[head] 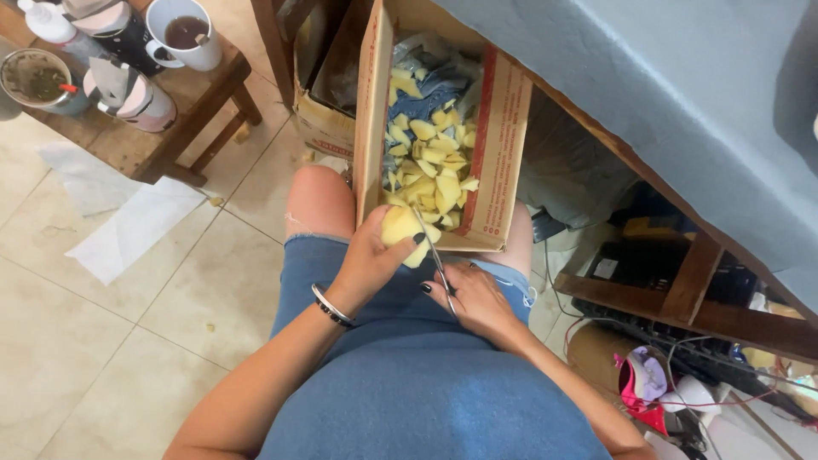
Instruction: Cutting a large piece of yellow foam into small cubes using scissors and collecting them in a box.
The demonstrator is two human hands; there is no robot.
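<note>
We cut a potato [403, 230] over the cardboard box [503, 128] on our lap.
Left hand [368, 260] grips the potato above the box so pieces [434, 162] drop in; right hand [473, 298] clasps the knife [434, 255].

My arms are bare, no sleeves. A dark banded bracelet [331, 306] with pale edges circles my left wrist. Fingernails [424, 288] painted dark, near black. I wear a blue top [426, 400] and blue denim shorts [315, 255] with frayed hems.
</note>
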